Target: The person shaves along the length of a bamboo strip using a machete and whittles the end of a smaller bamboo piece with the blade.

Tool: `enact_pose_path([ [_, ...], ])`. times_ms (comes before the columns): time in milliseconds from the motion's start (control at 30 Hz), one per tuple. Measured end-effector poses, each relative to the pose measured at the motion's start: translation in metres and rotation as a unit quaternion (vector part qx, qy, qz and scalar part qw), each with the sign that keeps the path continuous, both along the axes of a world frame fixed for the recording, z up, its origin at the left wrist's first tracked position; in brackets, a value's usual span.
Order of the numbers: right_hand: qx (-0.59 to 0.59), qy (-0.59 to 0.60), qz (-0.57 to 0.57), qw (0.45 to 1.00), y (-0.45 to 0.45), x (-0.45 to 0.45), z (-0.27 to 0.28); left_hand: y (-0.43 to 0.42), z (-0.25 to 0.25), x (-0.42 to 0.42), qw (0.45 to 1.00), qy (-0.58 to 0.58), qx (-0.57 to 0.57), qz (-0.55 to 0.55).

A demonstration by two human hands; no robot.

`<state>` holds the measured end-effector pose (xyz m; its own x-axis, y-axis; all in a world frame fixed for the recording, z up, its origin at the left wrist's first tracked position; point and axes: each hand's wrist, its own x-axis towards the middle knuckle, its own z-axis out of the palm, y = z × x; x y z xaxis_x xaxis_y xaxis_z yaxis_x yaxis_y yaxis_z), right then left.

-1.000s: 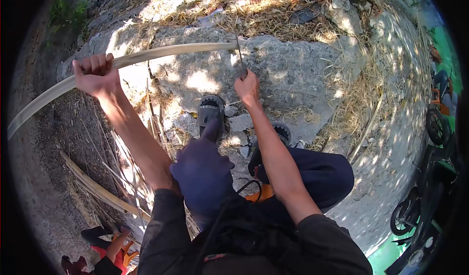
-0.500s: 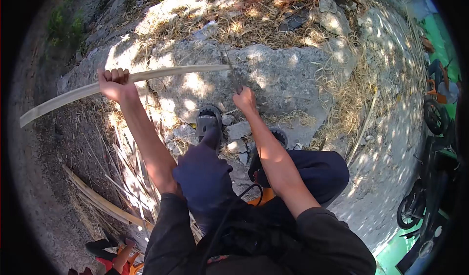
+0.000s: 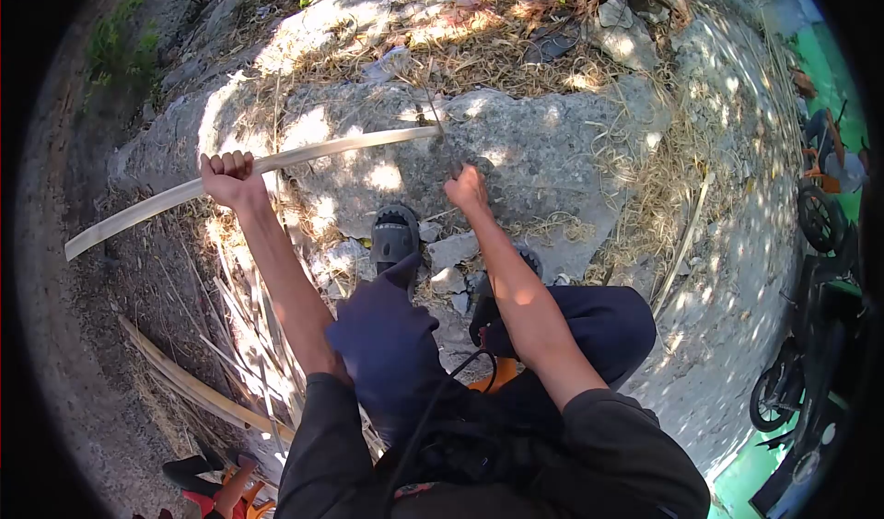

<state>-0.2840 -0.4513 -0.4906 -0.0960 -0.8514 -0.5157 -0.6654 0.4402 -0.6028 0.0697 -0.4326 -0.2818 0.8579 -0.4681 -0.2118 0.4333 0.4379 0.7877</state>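
My left hand (image 3: 230, 180) is closed around a long, pale, curved strip (image 3: 336, 147) that looks like split wood or bamboo. One end of the strip reaches out past my fist to the far left; the other meets a thin dark blade (image 3: 433, 112). My right hand (image 3: 467, 188) is wrapped round the lower end of this blade, which points up and slightly left. Beneath both lies a grey rock slab (image 3: 543, 151) dappled with sunlight. The grip of the blade is mostly hidden by my fingers.
My shoes (image 3: 395, 235) stand at the slab's near edge. Dry shavings (image 3: 479, 54) lie beyond it. More long strips (image 3: 189, 381) lie at lower left, near another person (image 3: 221, 496). Motorbikes (image 3: 783, 385) and another person (image 3: 833, 164) are at the right.
The strip and my left hand have moved right and down, more of that shift coming in the first half second. My right hand and the blade sit a little lower in view. Both hands stay closed.
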Motion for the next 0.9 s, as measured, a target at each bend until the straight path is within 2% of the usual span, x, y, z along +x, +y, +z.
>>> enact_pose_path([
  [200,-0.004,0.000,-0.006,1.000,-0.004,0.003,-0.013,0.002,0.005,-0.009,0.998,-0.024,-0.030,-0.042],
  [267,0.102,-0.134,-0.050,0.984,-0.011,-0.002,0.000,0.003,0.006,-0.005,0.998,-0.029,-0.038,-0.044],
  [300,0.101,-0.135,-0.049,0.984,-0.010,-0.006,-0.004,0.005,0.007,-0.008,0.997,-0.046,-0.038,-0.046],
  [367,0.112,-0.313,-0.057,0.941,-0.008,-0.012,-0.024,0.008,0.009,-0.013,0.996,-0.062,-0.040,-0.047],
  [433,0.111,-0.276,-0.041,0.954,-0.010,-0.010,-0.043,0.011,0.012,-0.016,0.987,-0.089,-0.082,-0.107],
  [500,0.109,-0.239,-0.029,0.964,-0.008,-0.008,-0.049,0.014,0.012,-0.021,0.986,-0.077,-0.109,-0.105],
  [533,-0.008,-0.126,-0.005,0.992,-0.003,-0.003,-0.043,0.015,0.009,-0.022,0.985,-0.059,-0.126,-0.099],
  [567,-0.126,-0.009,0.018,0.992,0.000,-0.002,-0.036,0.013,0.007,-0.023,0.984,-0.040,-0.143,-0.095],
  [700,-0.061,-0.022,0.009,0.998,-0.001,0.000,-0.004,0.011,-0.003,-0.006,0.986,-0.012,-0.130,-0.100],
  [733,-0.066,-0.006,0.007,0.998,-0.005,0.005,0.001,0.006,0.017,-0.022,0.995,0.001,-0.095,-0.039],
  [800,-0.059,0.014,0.008,0.998,-0.009,0.006,0.010,0.012,0.052,-0.032,0.994,-0.021,-0.097,-0.034],
  [833,-0.102,-0.011,0.017,0.995,-0.014,0.009,0.019,0.019,0.066,-0.032,0.993,-0.047,-0.100,-0.030],
  [867,-0.145,-0.037,0.025,0.988,-0.018,0.012,0.028,0.027,0.078,-0.025,0.990,-0.039,-0.131,-0.041],
  [900,-0.138,-0.035,0.025,0.989,-0.019,0.013,0.039,0.034,0.087,-0.019,0.985,-0.029,-0.163,-0.052],
])
